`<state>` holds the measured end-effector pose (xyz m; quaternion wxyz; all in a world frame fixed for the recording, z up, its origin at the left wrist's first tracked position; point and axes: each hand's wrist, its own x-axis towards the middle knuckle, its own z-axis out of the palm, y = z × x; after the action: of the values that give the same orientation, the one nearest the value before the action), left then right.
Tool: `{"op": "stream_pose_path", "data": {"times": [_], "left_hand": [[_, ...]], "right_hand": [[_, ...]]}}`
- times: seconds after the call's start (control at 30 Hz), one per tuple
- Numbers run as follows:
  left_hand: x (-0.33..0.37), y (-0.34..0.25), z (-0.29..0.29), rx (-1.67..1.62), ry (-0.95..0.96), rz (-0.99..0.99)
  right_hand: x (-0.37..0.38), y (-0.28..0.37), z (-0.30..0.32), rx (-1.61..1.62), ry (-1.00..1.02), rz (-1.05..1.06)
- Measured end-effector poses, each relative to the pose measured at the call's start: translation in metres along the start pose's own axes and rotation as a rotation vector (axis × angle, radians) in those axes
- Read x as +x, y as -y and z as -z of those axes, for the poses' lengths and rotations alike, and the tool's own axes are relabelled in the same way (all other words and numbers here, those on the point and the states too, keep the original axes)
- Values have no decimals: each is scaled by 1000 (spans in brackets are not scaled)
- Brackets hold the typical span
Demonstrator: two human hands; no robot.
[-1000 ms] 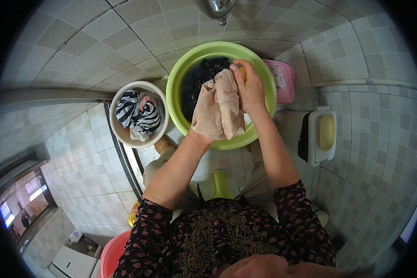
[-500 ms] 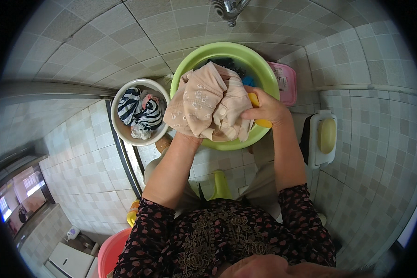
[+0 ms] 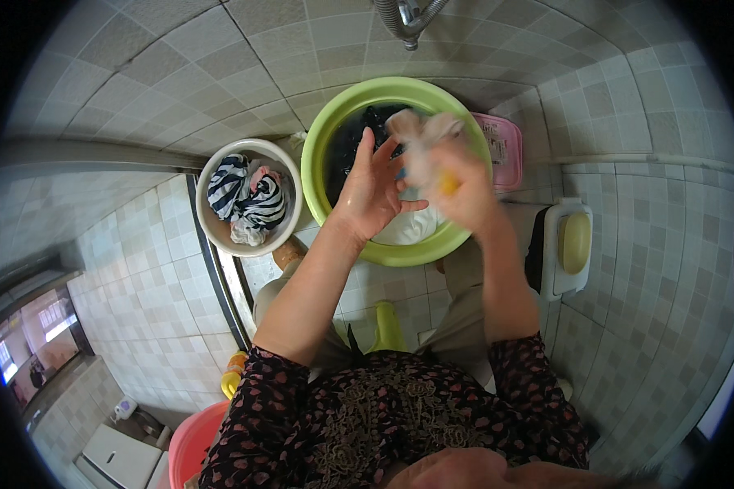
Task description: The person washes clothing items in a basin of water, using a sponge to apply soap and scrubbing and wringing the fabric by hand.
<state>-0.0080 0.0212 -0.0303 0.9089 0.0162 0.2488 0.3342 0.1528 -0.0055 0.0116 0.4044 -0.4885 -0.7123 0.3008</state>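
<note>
Over the lime-green basin (image 3: 315, 155), my left hand (image 3: 369, 196) is open with its fingers spread, holding nothing. Close beside it, my right hand (image 3: 470, 192) is closed on a bunched beige garment (image 3: 429, 138), blurred by motion. A yellow piece (image 3: 448, 182) shows at the same hand; its kind is unclear. Water in the basin holds dark clothes (image 3: 352, 140), and a white cloth (image 3: 413, 226) lies at the near side. Part of the basin's contents is hidden behind my hands.
Left of the basin stands a white tub (image 3: 294, 200) with striped clothes (image 3: 263, 201). A pink container (image 3: 501, 151) touches the wall at right, near a soap bar (image 3: 576, 243) in a white holder. A hose (image 3: 408, 31) hangs above; a pink bucket (image 3: 189, 440) stands lower left.
The beige garment, earlier spread between both hands, is now bunched in my right hand, farther up and right. My left hand has let go of it and opened, uncovering the dark and white clothes.
</note>
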Motion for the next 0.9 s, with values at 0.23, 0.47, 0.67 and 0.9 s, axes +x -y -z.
{"op": "stream_pose_path", "data": {"times": [0.23,0.47,0.67,0.9], "left_hand": [[2,3,3,-245,81,-103],[8,15,25,-217,127,-13],[0,18,10,-213,188,-36],[-7,32,-8,-91,-4,-161]], "right_hand": [[-21,58,-46,-181,361,215],[-11,78,-21,-49,402,-18],[6,82,-36,-393,167,271],[18,17,-48,-484,254,-204]]}}
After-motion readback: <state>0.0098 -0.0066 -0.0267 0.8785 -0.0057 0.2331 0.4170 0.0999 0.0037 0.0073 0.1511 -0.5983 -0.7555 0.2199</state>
